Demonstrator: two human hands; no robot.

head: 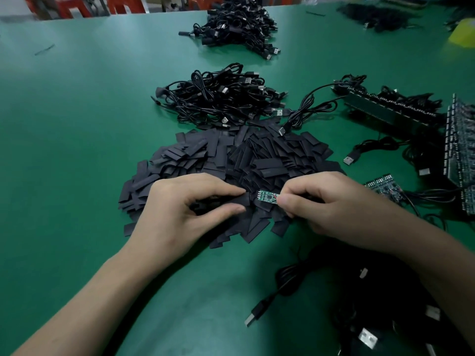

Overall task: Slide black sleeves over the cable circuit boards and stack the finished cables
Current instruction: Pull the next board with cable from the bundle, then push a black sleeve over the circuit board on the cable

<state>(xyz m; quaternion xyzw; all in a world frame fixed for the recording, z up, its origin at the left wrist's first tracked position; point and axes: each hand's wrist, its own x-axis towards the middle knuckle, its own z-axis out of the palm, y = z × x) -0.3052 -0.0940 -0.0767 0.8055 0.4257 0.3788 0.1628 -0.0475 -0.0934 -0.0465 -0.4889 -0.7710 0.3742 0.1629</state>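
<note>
No legible writing anywhere. Faint pale marks on a few sleeves are too small to read.

Your left hand [195, 201] pinches one flat black sleeve [244, 200] between thumb and forefinger, other fingers curled under. Your right hand [331, 201] pinches the right end of a small green circuit board [267, 196], thumb on top. The board is a narrow rectangle with a dark chip and rows of tiny solder pads. The sleeve's open end meets the board's left edge, but whether it already overlaps can't be told.

Both hands sit on the near edge of the sleeve pile [257, 155], a heap of matte, dark grey, flattened tube pieces.

At 12 o'clock beyond the pile lies a cable stack [221, 98] of glossy black cord with metal USB plugs. A farther heap [239, 24] is soft with blur.

At 3 o'clock, board panels [460, 150] are cut off by the frame edge.

At 5 o'clock, loose cables [359, 291] lie in shadow under your right forearm, partly hidden, with one USB plug [253, 317] clear of them.

The table [77, 124] is a smooth green mat.
</note>
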